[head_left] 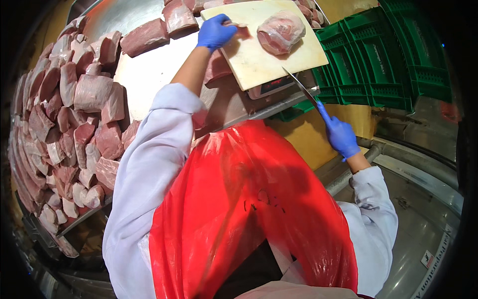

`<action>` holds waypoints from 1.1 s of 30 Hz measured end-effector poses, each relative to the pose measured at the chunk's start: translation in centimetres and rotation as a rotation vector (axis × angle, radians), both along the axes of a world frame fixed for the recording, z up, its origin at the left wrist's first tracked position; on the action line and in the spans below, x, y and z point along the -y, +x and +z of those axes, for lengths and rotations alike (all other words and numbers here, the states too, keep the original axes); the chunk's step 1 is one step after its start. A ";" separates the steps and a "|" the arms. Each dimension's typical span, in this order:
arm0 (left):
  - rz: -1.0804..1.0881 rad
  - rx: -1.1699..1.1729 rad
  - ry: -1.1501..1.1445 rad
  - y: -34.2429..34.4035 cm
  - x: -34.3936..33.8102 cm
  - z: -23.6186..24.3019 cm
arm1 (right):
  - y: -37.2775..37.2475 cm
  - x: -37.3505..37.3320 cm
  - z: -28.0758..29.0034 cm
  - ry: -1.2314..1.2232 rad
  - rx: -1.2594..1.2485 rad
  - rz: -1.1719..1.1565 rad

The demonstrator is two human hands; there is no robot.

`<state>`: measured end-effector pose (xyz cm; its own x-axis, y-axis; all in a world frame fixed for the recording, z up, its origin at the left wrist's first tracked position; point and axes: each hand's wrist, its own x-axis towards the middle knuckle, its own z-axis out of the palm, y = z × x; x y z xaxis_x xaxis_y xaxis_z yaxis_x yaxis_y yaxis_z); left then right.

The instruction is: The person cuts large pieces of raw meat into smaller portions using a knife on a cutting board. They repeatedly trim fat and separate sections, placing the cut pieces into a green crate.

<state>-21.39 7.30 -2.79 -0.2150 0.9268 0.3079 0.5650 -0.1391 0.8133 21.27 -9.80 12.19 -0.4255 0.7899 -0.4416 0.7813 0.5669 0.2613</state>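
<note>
My left hand (216,33), in a blue glove, is closed on a small piece of meat trimming (236,25) at the left side of a white cutting board (244,67). A rounded, pale-skinned chunk of raw meat (281,33) rests on the board, to the right of that hand and apart from it. In my right hand (341,135), also gloved in blue, is a knife (302,87). Its blade slants up and left, with the tip over the board's front edge, below the chunk. The fingers wrap round the handle.
Many raw meat pieces (94,94) are heaped at the left. More meat blocks (145,38) lie on the white surface (149,74) beside the board. Under the board's front edge sits a device with a dark display (279,85). Stacked green crates (368,60) stand to the right.
</note>
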 end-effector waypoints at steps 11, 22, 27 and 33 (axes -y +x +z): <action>-0.345 1.460 0.236 2.1 2.1 14.5 | 8.9 0.3 -7.6 0.166 -1.329 -0.759; -0.708 1.488 0.073 27.4 -7.8 19.4 | 22.1 -5.2 -11.5 0.119 -1.592 -0.916; -0.710 1.574 -0.095 36.3 -12.4 6.8 | 24.6 -7.3 -12.2 0.033 -1.566 -0.929; -0.336 0.438 -0.062 34.0 1.3 5.1 | 23.9 -11.0 -15.9 -0.154 -1.666 -0.898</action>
<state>12.66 5.97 2.31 0.0001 0.9800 0.1988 0.1047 -0.1977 0.9746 45.19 1.17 -3.75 0.0231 0.9884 -0.1504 0.1862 -0.1521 -0.9707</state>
